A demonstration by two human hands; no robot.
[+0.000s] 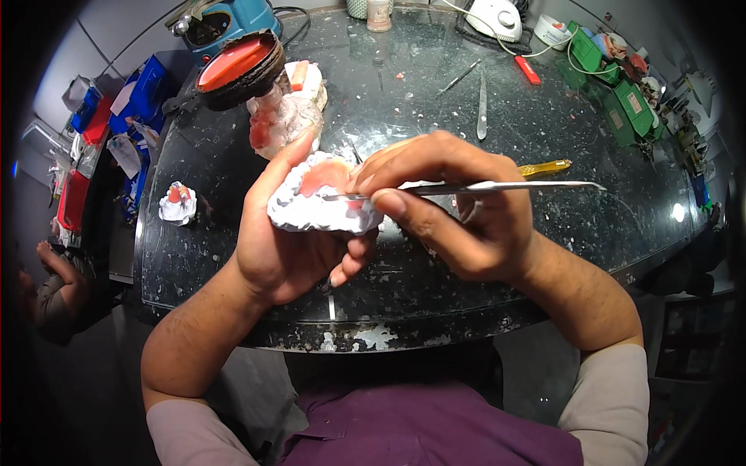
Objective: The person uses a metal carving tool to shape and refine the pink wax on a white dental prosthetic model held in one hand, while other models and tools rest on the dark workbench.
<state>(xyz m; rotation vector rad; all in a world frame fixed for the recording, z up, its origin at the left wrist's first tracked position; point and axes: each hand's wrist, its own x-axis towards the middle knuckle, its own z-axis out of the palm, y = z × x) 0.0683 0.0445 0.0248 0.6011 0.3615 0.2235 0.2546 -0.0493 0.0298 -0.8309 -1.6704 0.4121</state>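
My left hand (272, 252) is closed round a white plaster dental cast (315, 216), holding it up above the bench. Pink wax (324, 179) covers part of the cast's upper face. In my right hand (458, 202) a slim metal wax carver (497, 186) is pinched between thumb and fingers. Its left tip lies against the cast near the pink wax, while the hooked far end points right. My right fingertips hide part of the cast's right side.
A pan of red wax (239, 66) stands on a wax-smeared support (281, 124) at the back left. Left of my hand sits a smaller cast (178, 203). Metal tools (482, 109), a yellow-handled tool (544, 167) and green bins (633, 113) lie rightward. Another person's arm (62, 272) shows far left.
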